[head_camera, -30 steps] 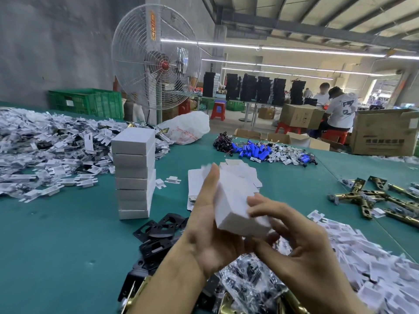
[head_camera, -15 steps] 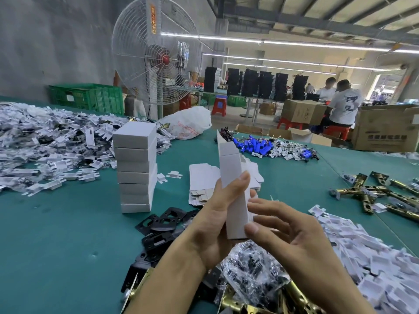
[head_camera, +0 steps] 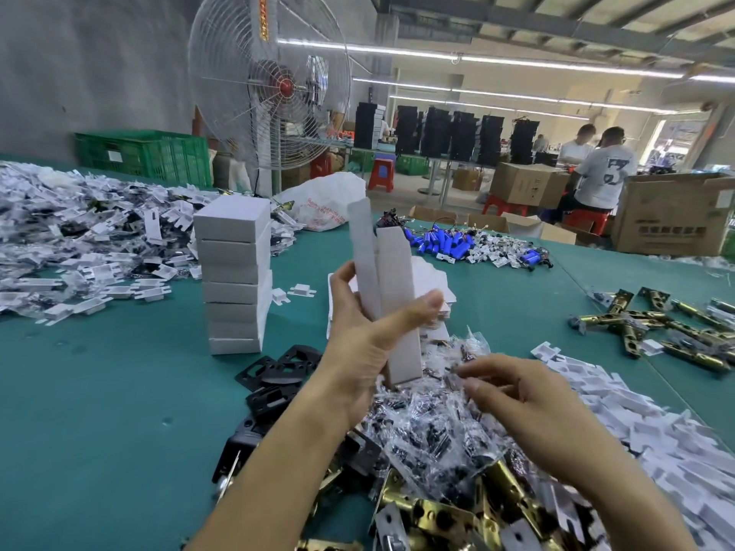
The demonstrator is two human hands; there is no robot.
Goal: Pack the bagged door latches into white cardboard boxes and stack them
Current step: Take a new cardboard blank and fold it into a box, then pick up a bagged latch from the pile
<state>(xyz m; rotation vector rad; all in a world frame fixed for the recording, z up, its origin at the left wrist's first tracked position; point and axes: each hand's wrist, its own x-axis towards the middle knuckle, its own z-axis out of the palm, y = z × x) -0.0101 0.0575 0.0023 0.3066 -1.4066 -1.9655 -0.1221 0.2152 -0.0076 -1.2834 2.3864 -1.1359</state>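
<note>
The left hand (head_camera: 358, 351) held the white box (head_camera: 397, 280) upright above the green table (head_camera: 99, 391), thumb laid across its front, fingers curled behind. The right hand (head_camera: 529, 403) reached low beside it, fingers bent onto the heap of clear bags (head_camera: 429, 431); whether they pinched one, I could not tell.

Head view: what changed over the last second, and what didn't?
The right hand let go of the white box and dropped to the pile of clear bags; whether it has a bag yet is unclear. The left hand now holds the box alone, turned upright, top flap open. The stack of closed boxes is unchanged.
</note>
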